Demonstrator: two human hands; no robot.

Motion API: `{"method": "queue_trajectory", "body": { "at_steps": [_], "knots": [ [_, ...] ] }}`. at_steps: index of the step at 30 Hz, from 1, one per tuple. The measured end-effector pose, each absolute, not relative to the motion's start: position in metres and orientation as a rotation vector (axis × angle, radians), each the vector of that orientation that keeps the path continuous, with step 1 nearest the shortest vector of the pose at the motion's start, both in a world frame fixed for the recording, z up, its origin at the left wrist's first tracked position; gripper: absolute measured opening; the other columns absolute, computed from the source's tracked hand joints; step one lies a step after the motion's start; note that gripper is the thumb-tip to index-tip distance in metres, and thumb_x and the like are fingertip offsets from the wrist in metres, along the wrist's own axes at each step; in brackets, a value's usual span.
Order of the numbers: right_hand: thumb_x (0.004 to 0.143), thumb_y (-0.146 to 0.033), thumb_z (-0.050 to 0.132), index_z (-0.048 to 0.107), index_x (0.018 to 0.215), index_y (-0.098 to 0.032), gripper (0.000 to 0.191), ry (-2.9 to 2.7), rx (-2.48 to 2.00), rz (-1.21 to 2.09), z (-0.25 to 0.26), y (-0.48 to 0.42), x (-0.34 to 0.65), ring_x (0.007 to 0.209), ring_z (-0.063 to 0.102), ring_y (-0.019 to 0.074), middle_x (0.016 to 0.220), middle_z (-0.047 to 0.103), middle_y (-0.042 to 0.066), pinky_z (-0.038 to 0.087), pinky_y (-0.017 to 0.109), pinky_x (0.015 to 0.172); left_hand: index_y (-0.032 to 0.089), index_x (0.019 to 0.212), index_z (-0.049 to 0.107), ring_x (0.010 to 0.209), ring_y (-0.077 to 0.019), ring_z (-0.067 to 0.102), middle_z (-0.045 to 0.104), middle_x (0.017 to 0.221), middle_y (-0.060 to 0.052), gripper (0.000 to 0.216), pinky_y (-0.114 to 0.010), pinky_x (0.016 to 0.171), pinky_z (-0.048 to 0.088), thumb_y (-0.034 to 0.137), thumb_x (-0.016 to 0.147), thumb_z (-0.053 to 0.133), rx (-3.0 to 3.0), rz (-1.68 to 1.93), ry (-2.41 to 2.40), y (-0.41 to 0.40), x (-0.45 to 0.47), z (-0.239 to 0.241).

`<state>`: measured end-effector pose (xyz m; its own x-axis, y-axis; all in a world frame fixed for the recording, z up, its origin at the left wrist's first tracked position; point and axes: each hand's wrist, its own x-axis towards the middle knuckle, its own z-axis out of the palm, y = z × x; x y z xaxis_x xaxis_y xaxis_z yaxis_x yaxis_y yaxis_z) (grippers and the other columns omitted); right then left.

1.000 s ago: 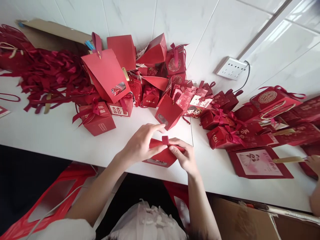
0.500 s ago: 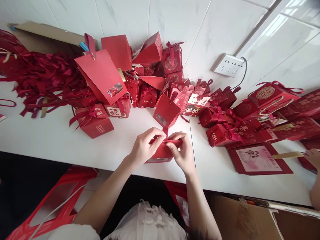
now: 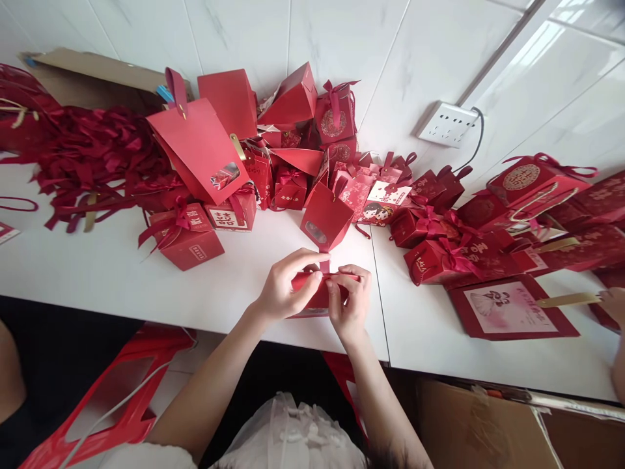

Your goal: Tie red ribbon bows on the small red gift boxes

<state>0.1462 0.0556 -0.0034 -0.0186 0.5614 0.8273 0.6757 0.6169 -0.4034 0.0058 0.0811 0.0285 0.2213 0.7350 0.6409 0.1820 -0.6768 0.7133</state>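
A small red gift box (image 3: 312, 303) with a clear window low on its front sits near the table edge between my hands. My left hand (image 3: 284, 285) is closed on the left part of its top edge, thumb in front and fingers behind. On the right part of that edge my right hand (image 3: 351, 305) is closed in the same way. A dark red ribbon loop (image 3: 325, 263) stands up from the top between the fingertips. Just behind it is another red box (image 3: 326, 213), with a ribbon loop and an oval window.
Many red gift boxes (image 3: 227, 98) crowd along the tiled wall. A heap of ribbons (image 3: 102, 153) lies at left. At right, another person's hand (image 3: 614, 305) is by a picture-printed box (image 3: 508, 309). A wall socket (image 3: 446, 125) is behind; a cardboard carton (image 3: 459, 423) stands below the table.
My right hand's fingers have shifted slightly left along the box's top edge. The left hand's fingers have opened a little around the ribbon, and the loop stands more visibly upright.
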Motion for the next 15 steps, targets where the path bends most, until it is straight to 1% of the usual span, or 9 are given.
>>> {"method": "queue_trajectory", "body": {
  "at_steps": [5, 8, 13, 15],
  "knots": [
    [0.089, -0.010, 0.046, 0.047, 0.102, -0.026, 0.020, -1.694, -1.032, -0.165, -0.0049, 0.0565, 0.1469, 0.090, 0.053, 0.0215, 0.091, 0.048, 0.005, 0.053, 0.043, 0.070, 0.017, 0.111, 0.061, 0.075, -0.0122, 0.061, 0.065, 0.093, -0.006, 0.030, -0.026, 0.067, 0.055, 0.013, 0.083, 0.050, 2.048, 1.475, 0.761, 0.0823, 0.0024, 0.0267],
    [0.089, -0.009, 0.046, 0.047, 0.099, -0.026, 0.020, -1.702, -1.044, -0.147, -0.0046, 0.0563, 0.1472, 0.089, 0.053, 0.0212, 0.090, 0.048, 0.005, 0.053, 0.041, 0.069, 0.017, 0.113, 0.060, 0.076, -0.0125, 0.061, 0.065, 0.093, -0.006, 0.033, -0.026, 0.068, 0.055, 0.012, 0.081, 0.051, 2.054, 1.484, 0.737, 0.0831, 0.0022, 0.0262],
    [0.088, -0.008, 0.047, 0.050, 0.094, -0.025, 0.019, -1.671, -1.030, -0.071, -0.0049, 0.0565, 0.1458, 0.086, 0.051, 0.0195, 0.087, 0.047, 0.004, 0.049, 0.037, 0.068, 0.017, 0.112, 0.061, 0.076, -0.0122, 0.061, 0.066, 0.094, -0.006, 0.030, -0.025, 0.069, 0.054, 0.014, 0.084, 0.052, 2.027, 1.475, 0.747, 0.0831, 0.0035, 0.0265],
    [0.088, -0.008, 0.048, 0.049, 0.096, -0.025, 0.019, -1.641, -1.007, -0.023, -0.0058, 0.0567, 0.1450, 0.085, 0.051, 0.0188, 0.087, 0.047, 0.004, 0.048, 0.036, 0.068, 0.017, 0.111, 0.062, 0.073, -0.0116, 0.061, 0.066, 0.092, -0.006, 0.028, -0.024, 0.067, 0.054, 0.016, 0.084, 0.054, 2.007, 1.473, 0.758, 0.0830, 0.0041, 0.0266]
  ]
}}
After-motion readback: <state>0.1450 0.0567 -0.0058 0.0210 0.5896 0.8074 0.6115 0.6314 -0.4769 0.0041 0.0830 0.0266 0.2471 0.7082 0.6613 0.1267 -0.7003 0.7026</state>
